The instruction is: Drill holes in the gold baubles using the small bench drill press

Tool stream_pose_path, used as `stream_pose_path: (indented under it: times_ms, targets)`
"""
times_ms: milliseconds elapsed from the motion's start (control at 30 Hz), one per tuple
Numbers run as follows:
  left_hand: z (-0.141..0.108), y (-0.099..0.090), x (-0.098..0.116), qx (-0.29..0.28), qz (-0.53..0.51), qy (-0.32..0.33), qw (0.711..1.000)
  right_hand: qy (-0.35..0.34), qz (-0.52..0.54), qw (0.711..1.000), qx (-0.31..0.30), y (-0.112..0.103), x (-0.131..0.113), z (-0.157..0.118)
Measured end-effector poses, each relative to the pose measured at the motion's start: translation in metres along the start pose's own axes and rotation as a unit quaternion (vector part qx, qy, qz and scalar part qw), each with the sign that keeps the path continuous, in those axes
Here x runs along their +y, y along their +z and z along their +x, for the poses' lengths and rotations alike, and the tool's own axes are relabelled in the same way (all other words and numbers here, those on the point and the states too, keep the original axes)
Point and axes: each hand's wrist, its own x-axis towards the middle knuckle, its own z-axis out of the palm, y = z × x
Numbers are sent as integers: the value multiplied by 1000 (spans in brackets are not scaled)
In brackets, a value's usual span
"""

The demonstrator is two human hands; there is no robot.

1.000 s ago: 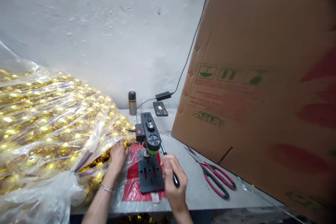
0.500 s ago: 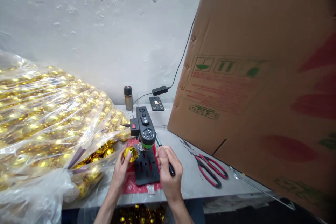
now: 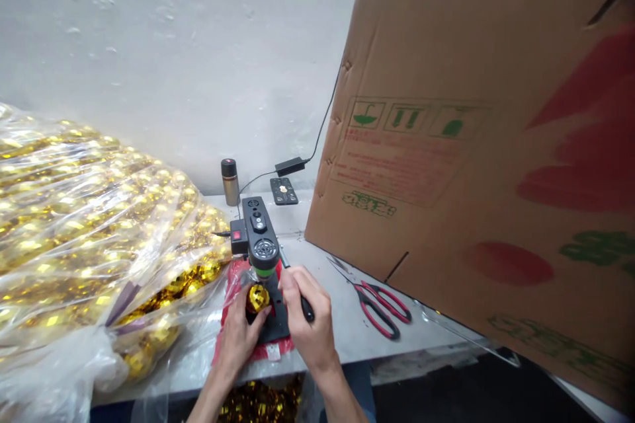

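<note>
gold mirrored bauble (image 3: pixel 258 297) sits under the front end of the small black bench drill press (image 3: pixel 262 238), over its base plate (image 3: pixel 278 325), pinched between thumb and fingers of the left hand (image 3: pixel 239 332), while the right hand (image 3: pixel 313 327) is curled around a black-handled lever (image 3: pixel 307 310).

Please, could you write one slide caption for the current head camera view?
Left hand holds a gold ball below the head of a black machine; right hand grips its lever.
</note>
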Motion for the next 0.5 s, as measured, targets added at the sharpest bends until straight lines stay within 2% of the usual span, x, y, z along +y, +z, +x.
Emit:
stream_pose_path:
  times_ms: [167,333,500]
  targets:
    - [4,4,8,-7,-12,38,999,-2,10,1000,-1,-2,-2,-1]
    - [5,6,10,-17,6,20,1000,-21,19,1000,-5,-3,1,-5]
    - [3,6,6,-33,16,4,999,-65,14,998,-14,-2,21,-22]
